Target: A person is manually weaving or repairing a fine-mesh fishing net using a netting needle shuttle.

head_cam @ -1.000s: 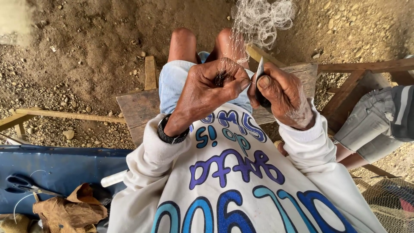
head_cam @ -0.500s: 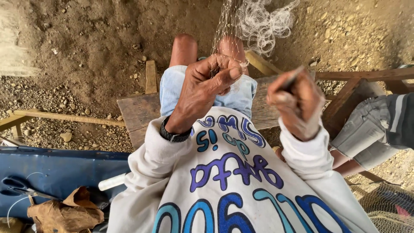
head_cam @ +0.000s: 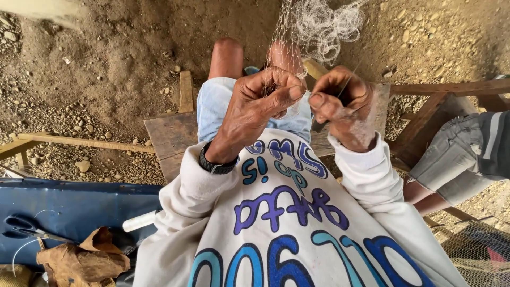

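A seated person in a cream long-sleeved sweatshirt with blue and purple lettering (head_cam: 287,223) is working fine mesh over a weathered wooden bench (head_cam: 170,135). The left hand (head_cam: 257,103), a black wristwatch (head_cam: 213,166) on its wrist, is pinching closed on a fold of pale translucent fishing net (head_cam: 287,50), which is rising straight up and away from the grip toward a tangled bunch (head_cam: 324,24) lying on the gravelly dirt (head_cam: 106,48). Just beside it, the right hand (head_cam: 342,106) is closing around a slim dark netting needle (head_cam: 346,85), its long axis slanting up and rightward, its tip nearest the left thumb. At the near left, black-handled scissors (head_cam: 26,228) are lying on a blue tarpaulin (head_cam: 79,204); another person's grey-shorted leg (head_cam: 457,154) is resting at right.
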